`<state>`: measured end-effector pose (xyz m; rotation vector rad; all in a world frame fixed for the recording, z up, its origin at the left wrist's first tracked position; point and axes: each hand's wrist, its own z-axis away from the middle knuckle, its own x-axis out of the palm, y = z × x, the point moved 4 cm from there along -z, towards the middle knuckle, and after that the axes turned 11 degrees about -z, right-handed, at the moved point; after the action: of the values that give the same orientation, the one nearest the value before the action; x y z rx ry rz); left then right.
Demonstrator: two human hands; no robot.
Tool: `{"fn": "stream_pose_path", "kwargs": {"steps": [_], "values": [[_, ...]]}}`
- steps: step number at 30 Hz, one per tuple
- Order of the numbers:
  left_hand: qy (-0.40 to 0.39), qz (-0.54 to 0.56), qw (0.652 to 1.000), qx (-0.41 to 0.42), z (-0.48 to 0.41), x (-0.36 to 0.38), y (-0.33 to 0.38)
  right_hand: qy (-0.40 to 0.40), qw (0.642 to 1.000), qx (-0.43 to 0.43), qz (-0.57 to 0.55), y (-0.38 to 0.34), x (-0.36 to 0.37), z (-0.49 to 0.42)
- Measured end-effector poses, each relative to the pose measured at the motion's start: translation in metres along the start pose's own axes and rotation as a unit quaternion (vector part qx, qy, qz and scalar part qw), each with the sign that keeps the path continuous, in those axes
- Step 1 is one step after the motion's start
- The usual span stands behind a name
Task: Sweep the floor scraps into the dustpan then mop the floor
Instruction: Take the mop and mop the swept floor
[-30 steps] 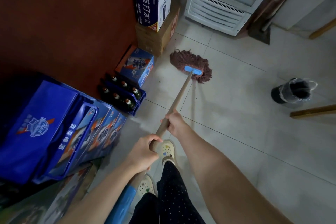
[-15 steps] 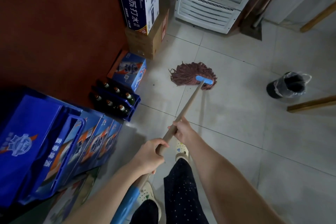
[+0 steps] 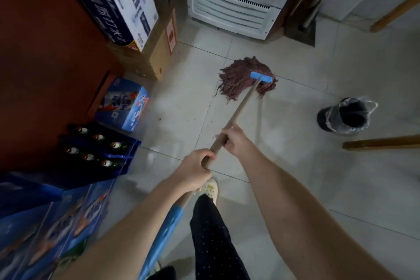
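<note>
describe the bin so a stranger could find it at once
Start at the white fridge at the far end, come forward, right of the mop head. The bin stands there: small, round, black, the only thing lined with a clear plastic bag.

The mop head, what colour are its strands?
Reddish-brown strands on the mop head under a blue clamp, head view.

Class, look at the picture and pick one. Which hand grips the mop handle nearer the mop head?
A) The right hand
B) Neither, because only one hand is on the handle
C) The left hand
A: the right hand grips the mop handle closer to the mop head, while the left hand holds it farther back, nearer the body.
</note>
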<state>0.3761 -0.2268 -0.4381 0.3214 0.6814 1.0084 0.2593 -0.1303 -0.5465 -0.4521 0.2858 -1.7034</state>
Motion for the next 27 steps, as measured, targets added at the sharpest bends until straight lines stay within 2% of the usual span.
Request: {"fn": "stream_pose_path", "kwargs": {"steps": [6, 10, 19, 27], "values": [[0.0, -0.038, 0.999, 0.021, -0.079, -0.021, 0.095, -0.001, 0.999, -0.033, -0.023, -0.109, -0.016, -0.045], [-0.003, -0.039, 0.999, 0.019, -0.1, -0.018, 0.121, -0.003, 0.999, -0.033, -0.031, -0.139, -0.027, -0.06], [-0.003, -0.014, 1.0, -0.008, -0.06, 0.012, 0.097, 0.007, 0.999, -0.006, -0.049, -0.099, -0.043, -0.031], [-0.032, -0.025, 0.999, -0.004, 0.019, 0.044, 0.033, 0.007, 0.999, -0.001, -0.043, -0.012, -0.051, 0.033]]}}
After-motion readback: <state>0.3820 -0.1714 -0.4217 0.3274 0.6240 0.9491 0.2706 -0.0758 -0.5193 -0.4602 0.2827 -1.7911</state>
